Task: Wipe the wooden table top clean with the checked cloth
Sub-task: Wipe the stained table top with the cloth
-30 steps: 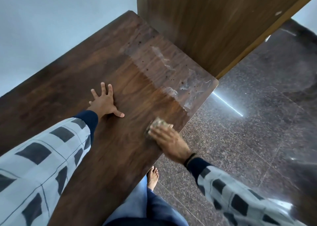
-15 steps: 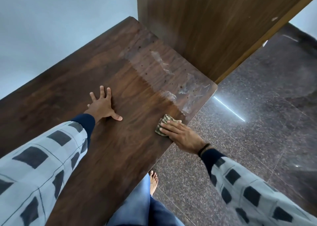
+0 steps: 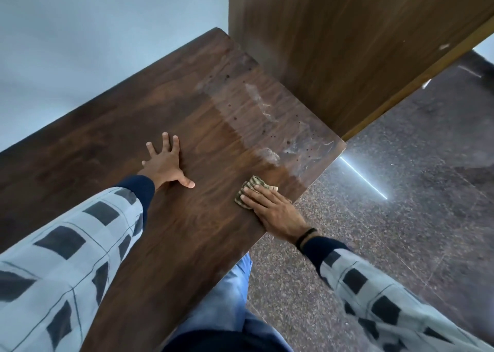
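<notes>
The dark wooden table top runs from lower left to upper right. Its far right end looks dusty, with pale smears and small dark specks. My right hand lies flat near the table's right edge and presses the folded checked cloth against the wood; only the cloth's far part shows beyond my fingers. My left hand rests palm down on the middle of the table with fingers spread, holding nothing.
A tall wooden panel stands at the table's far end. A pale wall runs along the far side. Speckled stone floor lies to the right. My jeans-clad legs are against the near edge.
My right hand has slid the cloth away from me along the right edge, toward the dusty end. My left hand has stayed planted on the table.
</notes>
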The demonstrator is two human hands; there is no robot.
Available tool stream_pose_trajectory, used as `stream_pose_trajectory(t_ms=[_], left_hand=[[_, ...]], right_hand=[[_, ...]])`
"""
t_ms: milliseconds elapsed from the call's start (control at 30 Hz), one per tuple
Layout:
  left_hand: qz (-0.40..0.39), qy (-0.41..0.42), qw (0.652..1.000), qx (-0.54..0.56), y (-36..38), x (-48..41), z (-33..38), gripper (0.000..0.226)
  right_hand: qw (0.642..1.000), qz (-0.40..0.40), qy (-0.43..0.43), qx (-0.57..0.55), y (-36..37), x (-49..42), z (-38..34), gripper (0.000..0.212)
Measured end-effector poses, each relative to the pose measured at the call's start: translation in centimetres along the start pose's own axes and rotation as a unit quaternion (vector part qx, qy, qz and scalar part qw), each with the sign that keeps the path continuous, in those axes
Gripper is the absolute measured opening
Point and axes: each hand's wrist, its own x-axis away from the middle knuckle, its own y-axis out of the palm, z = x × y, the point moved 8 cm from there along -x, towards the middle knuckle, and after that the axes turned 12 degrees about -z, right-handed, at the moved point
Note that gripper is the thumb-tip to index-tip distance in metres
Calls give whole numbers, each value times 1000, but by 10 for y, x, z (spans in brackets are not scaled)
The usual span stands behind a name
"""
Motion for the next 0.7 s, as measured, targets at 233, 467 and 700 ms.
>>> stream_pose_trajectory(t_ms=[233, 467, 700], left_hand=[[-19, -5, 1000, -5, 1, -1, -2, 156], [-9, -7, 1000, 13, 4, 2, -3, 154], [3, 46, 998, 46, -8, -5, 56, 150]], right_hand=[[987, -34, -155, 5, 38, 30, -96, 70], [999, -25, -42, 21, -7, -2, 32, 67], [994, 1, 78, -78, -32, -28, 75, 48]])
